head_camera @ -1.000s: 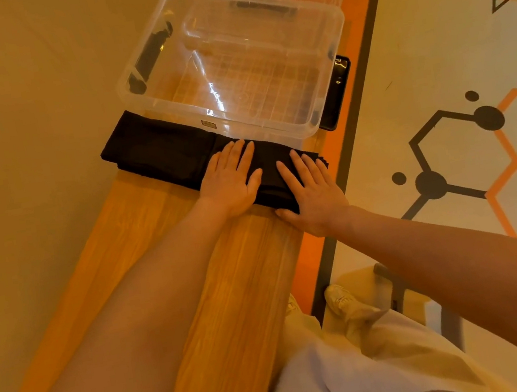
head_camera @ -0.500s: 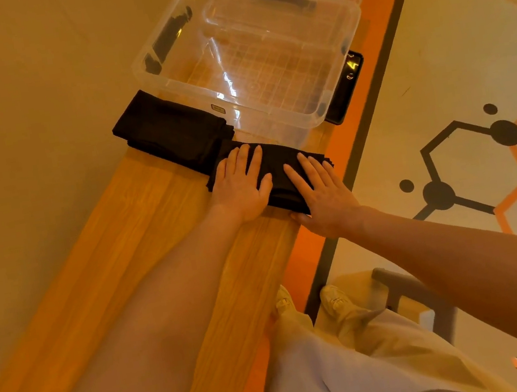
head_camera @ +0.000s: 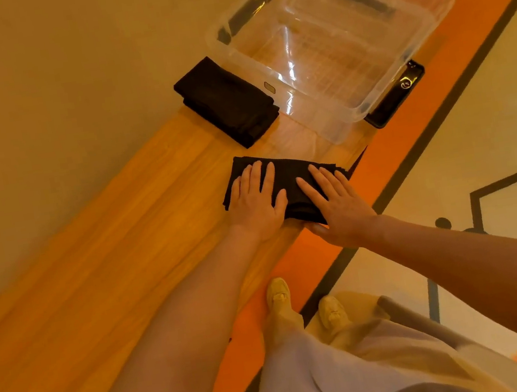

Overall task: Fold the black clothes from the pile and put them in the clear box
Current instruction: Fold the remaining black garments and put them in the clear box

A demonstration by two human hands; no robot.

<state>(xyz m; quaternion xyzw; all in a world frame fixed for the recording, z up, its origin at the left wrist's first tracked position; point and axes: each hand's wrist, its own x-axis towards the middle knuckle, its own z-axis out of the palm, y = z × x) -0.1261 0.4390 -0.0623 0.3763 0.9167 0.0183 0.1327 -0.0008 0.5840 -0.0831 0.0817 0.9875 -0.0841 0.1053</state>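
Centrally, your left hand point(head_camera: 256, 204) and right hand point(head_camera: 335, 204) press flat, fingers spread, on the cloth point(head_camera: 288, 178); box point(head_camera: 354, 107) label unreadable.

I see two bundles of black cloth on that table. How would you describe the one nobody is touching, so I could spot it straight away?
Find the clear box at the far end of the wooden table. The untouched black bundle lies against the box's left side. Unlike the black cloth nearer the person, it has no hands on it.
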